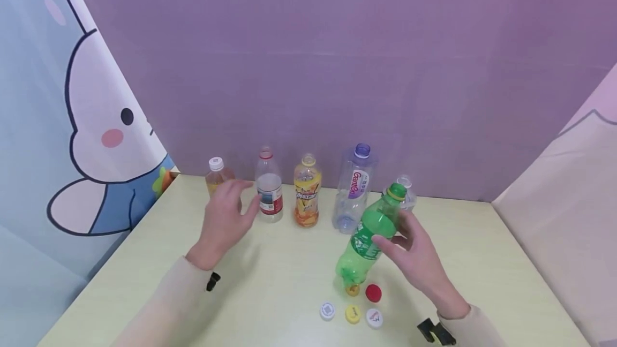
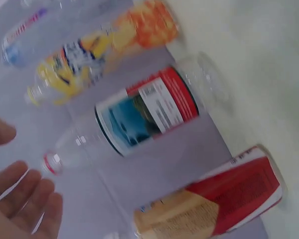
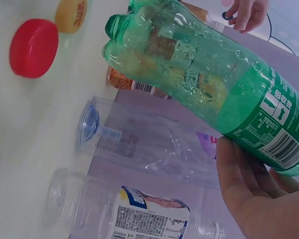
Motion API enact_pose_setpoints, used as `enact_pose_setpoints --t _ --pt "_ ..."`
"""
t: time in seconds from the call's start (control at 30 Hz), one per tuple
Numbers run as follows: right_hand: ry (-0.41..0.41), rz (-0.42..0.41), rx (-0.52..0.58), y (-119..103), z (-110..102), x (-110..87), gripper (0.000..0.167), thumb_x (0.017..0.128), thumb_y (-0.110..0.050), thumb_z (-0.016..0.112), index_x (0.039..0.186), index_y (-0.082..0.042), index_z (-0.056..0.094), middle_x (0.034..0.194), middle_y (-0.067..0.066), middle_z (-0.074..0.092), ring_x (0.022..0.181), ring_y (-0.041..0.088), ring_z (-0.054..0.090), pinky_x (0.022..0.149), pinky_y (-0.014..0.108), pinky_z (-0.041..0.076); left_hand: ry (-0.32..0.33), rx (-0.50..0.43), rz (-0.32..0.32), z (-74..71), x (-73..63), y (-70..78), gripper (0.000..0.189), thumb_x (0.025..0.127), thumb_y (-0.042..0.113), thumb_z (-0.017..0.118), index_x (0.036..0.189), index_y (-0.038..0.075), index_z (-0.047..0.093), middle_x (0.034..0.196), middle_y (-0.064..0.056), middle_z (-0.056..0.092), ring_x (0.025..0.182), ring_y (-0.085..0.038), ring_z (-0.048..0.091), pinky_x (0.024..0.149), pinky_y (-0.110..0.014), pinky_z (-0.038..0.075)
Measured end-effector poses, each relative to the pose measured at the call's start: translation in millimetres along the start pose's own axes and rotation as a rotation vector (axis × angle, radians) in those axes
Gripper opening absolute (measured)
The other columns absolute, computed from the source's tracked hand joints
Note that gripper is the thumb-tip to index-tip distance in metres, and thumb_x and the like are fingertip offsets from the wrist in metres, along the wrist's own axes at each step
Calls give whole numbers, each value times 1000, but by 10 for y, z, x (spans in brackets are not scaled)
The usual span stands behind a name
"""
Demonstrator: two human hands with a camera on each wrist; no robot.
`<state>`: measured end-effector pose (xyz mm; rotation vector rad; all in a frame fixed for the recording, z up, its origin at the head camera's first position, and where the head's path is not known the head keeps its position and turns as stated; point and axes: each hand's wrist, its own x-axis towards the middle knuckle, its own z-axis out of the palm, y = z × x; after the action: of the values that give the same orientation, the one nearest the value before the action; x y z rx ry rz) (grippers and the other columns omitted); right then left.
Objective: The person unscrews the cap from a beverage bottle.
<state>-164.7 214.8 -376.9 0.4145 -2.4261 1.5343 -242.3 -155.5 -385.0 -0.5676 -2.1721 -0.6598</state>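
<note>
My right hand [image 1: 420, 257] grips a green plastic bottle [image 1: 366, 240] around its label; the bottle is capless and leans, its base over the caps. In the right wrist view the fingers lie along the label of the green bottle [image 3: 204, 74]. My left hand [image 1: 228, 219] is raised with fingers spread and nothing in them, beside a clear water bottle [image 1: 270, 189] with a red-and-white label. The left wrist view has the fingers near the red-ringed neck of that water bottle [image 2: 134, 119]. Behind the left hand stands a white-capped drink bottle [image 1: 215, 175], partly hidden.
A yellow-labelled juice bottle [image 1: 307, 191], a large clear Ganten bottle [image 1: 354, 189] and another clear bottle [image 1: 408, 197] stand along the back by the purple backdrop. At the front lie a red cap [image 1: 373, 293], a yellow cap [image 1: 353, 314] and white caps [image 1: 327, 311].
</note>
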Motion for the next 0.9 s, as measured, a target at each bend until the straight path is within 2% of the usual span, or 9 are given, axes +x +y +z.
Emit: enact_pose_setpoints --t 0.1,0.2,0.37,0.43,0.53,0.7,0.8,0.9 --pt "3 5 -46 3 -34 -11 60 94 -15 74 146 -5 45 134 11 59 118 29 59 91 23 53 106 -8 -34 -15 61 -117 33 86 11 77 111 -6 63 104 -21 65 87 -35 58 74 -47 51" --pt "1 6 -83 11 -70 -23 61 94 -16 74 147 -4 44 134 12 60 118 28 59 90 23 53 166 10 -69 -27 111 -214 38 87 11 75 117 -5 59 103 -20 63 97 -38 58 82 -50 50" --pt "1 13 -118 19 -153 -41 62 94 -16 74 146 -3 45 133 13 61 117 24 59 89 22 53 224 35 -115 -24 156 -377 54 88 12 75 132 -6 51 119 -25 59 110 -41 55 95 -56 45" --pt "10 15 -131 22 -194 -47 62 93 -17 75 146 -3 45 133 13 60 115 17 58 88 21 53 230 41 -168 -13 164 -446 62 88 15 76 138 -7 47 129 -27 54 118 -42 50 101 -59 41" --pt "32 7 -145 34 -258 -58 62 93 -15 75 145 -2 46 134 14 60 112 5 56 87 18 52 194 29 -297 5 171 -547 72 88 22 77 145 -5 41 139 -27 46 127 -41 43 106 -61 36" --pt "73 -18 -153 74 -368 -62 60 93 -12 75 144 0 46 133 14 59 109 -1 55 86 13 49 49 -19 -534 26 156 -663 93 87 35 78 157 7 25 155 -20 30 138 -38 32 109 -65 36" --pt "88 -19 -161 86 -436 -58 59 93 -12 75 143 1 46 132 14 58 110 -1 54 86 12 49 -23 -63 -615 38 138 -709 101 86 40 79 161 17 16 160 -16 22 143 -39 26 108 -69 34" --pt "104 -7 -173 85 -505 -55 61 93 -13 75 144 2 45 133 14 57 110 -2 54 86 11 48 -75 -107 -659 53 118 -756 105 86 42 79 162 21 9 162 -16 18 145 -41 23 108 -72 32"
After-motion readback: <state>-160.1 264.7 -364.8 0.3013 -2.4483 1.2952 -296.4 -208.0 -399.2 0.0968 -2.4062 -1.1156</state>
